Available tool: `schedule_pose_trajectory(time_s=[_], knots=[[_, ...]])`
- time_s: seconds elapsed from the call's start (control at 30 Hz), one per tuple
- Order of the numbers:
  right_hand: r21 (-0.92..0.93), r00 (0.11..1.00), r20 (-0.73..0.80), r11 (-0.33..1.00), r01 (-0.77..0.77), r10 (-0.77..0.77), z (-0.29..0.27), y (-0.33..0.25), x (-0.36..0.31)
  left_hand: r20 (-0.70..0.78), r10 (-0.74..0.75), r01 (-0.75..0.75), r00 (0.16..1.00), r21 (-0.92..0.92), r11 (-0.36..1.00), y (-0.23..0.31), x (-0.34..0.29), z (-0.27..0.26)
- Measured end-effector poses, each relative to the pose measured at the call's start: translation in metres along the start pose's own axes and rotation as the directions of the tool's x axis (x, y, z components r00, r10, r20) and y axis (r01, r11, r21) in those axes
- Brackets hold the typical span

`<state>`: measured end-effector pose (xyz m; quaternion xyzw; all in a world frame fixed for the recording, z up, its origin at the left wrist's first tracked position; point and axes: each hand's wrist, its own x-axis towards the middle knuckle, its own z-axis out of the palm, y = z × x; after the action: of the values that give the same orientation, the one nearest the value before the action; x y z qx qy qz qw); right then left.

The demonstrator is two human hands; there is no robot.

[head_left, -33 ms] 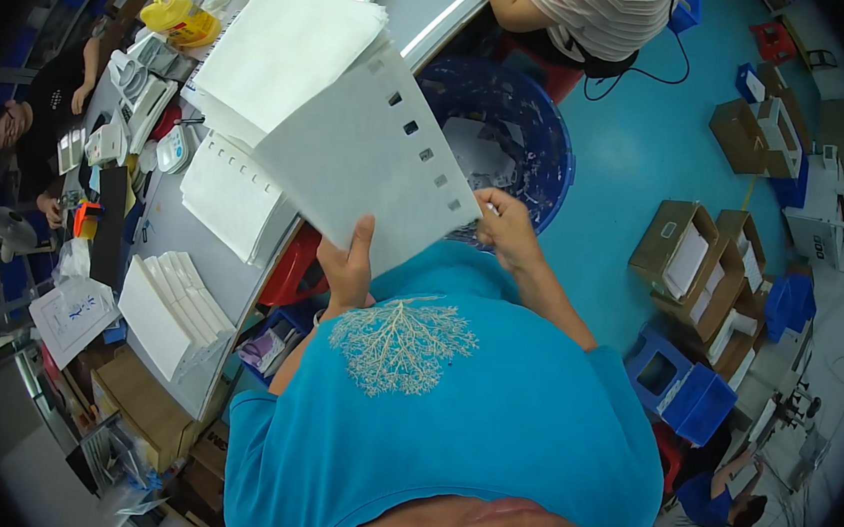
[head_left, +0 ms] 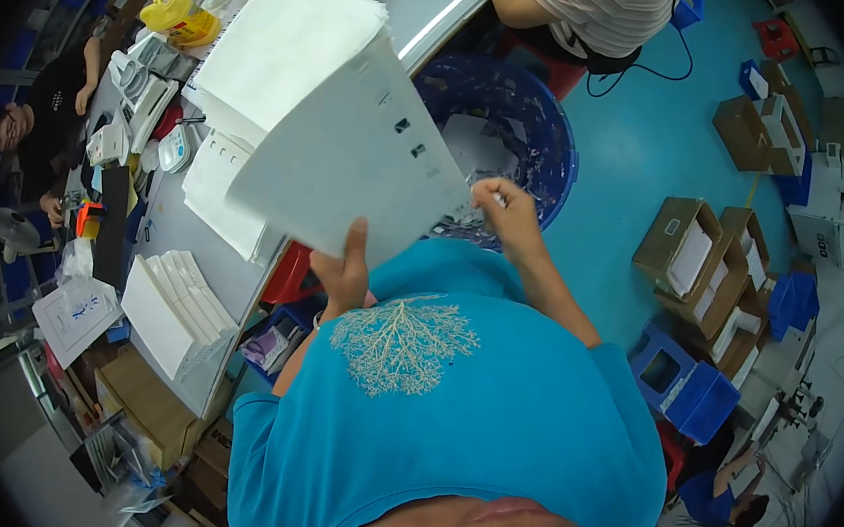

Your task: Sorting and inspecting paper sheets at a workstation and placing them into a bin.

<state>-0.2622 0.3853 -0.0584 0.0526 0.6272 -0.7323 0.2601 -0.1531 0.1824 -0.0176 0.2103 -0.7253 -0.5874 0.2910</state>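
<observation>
My left hand (head_left: 344, 272) is closed on the near edge of a white sheet (head_left: 335, 171), thumb on top. The sheet bends and carries a row of small square holes along its right side. At its right corner my right hand (head_left: 514, 226) is pinched, and a bit of white shows at the fingers; what they hold is too small to name. Behind the sheet, a tall stack of white sheets (head_left: 290, 46) stands on the table (head_left: 180, 217). Below and beyond my right hand is a round blue tub (head_left: 561, 160) with white scraps inside.
A lower stack of holed sheets (head_left: 222, 201) and folded white pieces (head_left: 177, 307) lie along the table edge. A yellow bottle (head_left: 179, 19) stands farther back. Cardboard boxes (head_left: 679, 256) and blue bins (head_left: 696, 398) sit on the right. Another person (head_left: 599, 18) sits beyond the tub.
The sheet has bent and tilted, its left corner swinging left and its holes showing narrower. My right hand has shifted slightly right, its fingertips drawing up at the sheet's corner.
</observation>
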Motion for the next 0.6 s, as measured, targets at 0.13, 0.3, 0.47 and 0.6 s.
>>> schedule_pose_trajectory(time_s=[0.13,0.3,0.47,0.6], knots=[[-0.253,0.972,-0.009,0.941,0.224,-0.234,-0.023,-0.007,0.034,-0.203,0.103,-0.101,0.974,0.022,0.995,0.011,0.012,-0.064],[-0.496,0.895,0.011,0.774,0.393,-0.447,-0.043,0.005,0.076,-0.413,0.104,-0.166,0.905,-0.117,0.979,0.050,0.066,-0.107],[-0.328,0.897,-0.091,0.864,0.383,-0.432,-0.048,0.022,0.095,-0.340,-0.149,0.064,0.929,-0.248,0.967,0.020,0.097,-0.172],[-0.158,0.928,-0.120,0.929,0.334,-0.354,-0.047,0.032,0.102,-0.524,-0.016,0.349,0.851,0.543,0.764,-0.078,0.087,-0.221]])
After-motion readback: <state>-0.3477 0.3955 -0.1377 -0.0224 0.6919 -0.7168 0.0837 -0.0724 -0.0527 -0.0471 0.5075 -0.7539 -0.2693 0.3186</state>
